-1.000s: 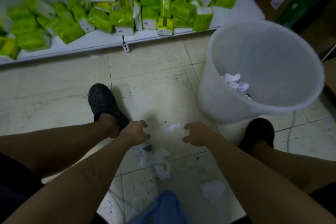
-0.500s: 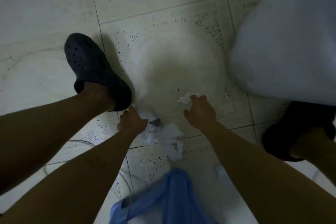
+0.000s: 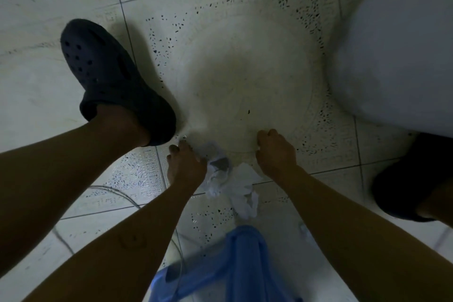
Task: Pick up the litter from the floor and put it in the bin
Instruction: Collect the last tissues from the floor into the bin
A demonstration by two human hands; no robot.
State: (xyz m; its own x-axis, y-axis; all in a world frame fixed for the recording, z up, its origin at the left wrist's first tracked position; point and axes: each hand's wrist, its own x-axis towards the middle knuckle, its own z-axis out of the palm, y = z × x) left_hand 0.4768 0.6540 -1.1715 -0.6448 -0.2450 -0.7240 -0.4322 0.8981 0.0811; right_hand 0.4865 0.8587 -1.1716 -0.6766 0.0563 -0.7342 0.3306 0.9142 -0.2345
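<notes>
As a person [image 3: 61,179] crouches over the floor [image 3: 245,68], left hand [image 3: 186,167] curled on crumpled tissue [image 3: 235,186], right hand [image 3: 275,152] curled, hold unclear.

Nothing here can be read: no text, label, brand or number. The floor tiles [image 3: 245,7] at 12 o'clock carry bands of dark speckles that faintly resemble lettering, but they are smeared and spell nothing. The bin [image 3: 404,44] wall at 2 o'clock is only a pale blur. The crumpled paper [image 3: 240,186] near the centre shows no legible print. A faint mark on the left forearm [image 3: 132,240] at 7 o'clock cannot be made out.
</notes>
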